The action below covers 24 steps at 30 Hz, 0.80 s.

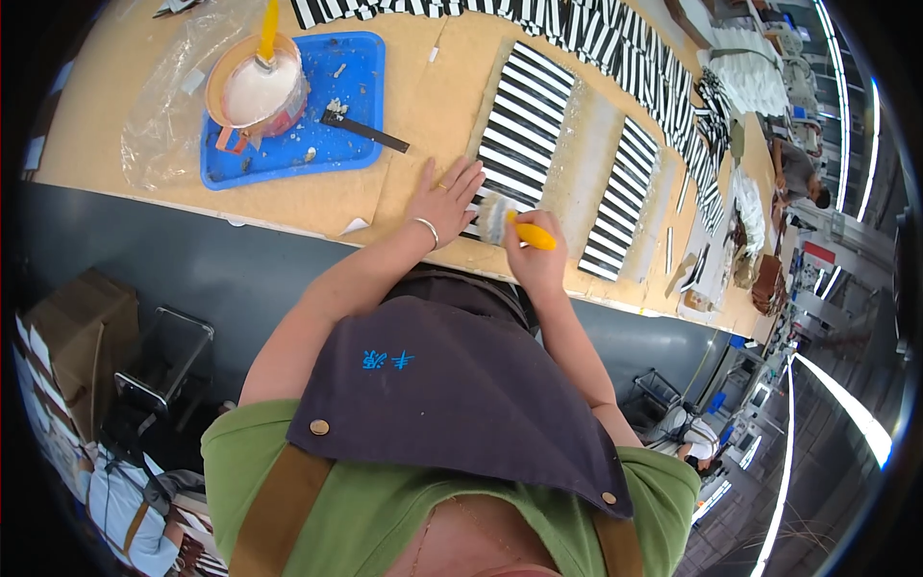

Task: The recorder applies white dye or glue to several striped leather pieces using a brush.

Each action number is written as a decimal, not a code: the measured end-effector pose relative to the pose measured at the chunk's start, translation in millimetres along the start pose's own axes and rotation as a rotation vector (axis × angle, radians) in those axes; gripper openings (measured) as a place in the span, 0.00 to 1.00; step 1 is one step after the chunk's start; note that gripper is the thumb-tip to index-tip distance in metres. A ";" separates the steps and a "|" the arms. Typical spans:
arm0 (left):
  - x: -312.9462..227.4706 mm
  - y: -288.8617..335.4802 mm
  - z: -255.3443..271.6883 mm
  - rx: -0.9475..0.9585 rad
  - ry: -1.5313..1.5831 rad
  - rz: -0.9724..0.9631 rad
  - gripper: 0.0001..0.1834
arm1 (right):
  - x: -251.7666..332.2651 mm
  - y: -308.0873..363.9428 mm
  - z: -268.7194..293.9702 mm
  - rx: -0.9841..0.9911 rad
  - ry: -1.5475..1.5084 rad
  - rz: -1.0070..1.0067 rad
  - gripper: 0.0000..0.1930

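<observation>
My right hand [536,265] grips a brush [532,233] by its yellow handle. Its pale bristles rest on the near end of a row of black and white strips [524,111]. Beside the bristles, my left hand [446,204] lies flat with fingers stretched, fingertips at the left edge of that row. A second, narrower striped row [620,197] lies to the right on the same board, whose bare surface [586,144] looks smeared and shiny between the rows.
Left on the table, a blue tray [351,67] holds a pot [255,96] of whitish liquid with a yellow-handled brush [268,34], and a black flat bar [365,130]. Clear plastic film [159,125] lies beside it. More striped pieces [644,58] line the far side. Other people sit farther off.
</observation>
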<state>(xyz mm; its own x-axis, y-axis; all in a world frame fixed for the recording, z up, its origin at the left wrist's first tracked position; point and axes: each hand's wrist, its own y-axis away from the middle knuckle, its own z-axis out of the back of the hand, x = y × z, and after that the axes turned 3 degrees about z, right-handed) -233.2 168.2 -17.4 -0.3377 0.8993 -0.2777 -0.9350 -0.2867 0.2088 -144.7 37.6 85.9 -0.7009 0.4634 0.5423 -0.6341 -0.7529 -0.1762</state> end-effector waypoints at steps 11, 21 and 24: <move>7.8 10.7 9.5 -0.048 0.114 -0.093 0.32 | -6.2 5.6 48.9 0.194 0.003 0.196 0.08; 8.3 9.0 -1.6 -0.031 -0.041 -0.076 0.31 | -42.3 26.0 73.3 0.397 0.359 0.075 0.12; 8.0 8.7 -0.7 -0.018 -0.041 -0.074 0.31 | -13.4 21.4 51.8 0.347 0.103 0.282 0.12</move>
<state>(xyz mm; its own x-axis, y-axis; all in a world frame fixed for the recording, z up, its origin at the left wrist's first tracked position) -244.1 172.7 -18.5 -0.2633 0.9309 -0.2530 -0.9592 -0.2245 0.1720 -132.0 -9.0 117.4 -0.8704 0.2486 0.4249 -0.2794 -0.9601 -0.0105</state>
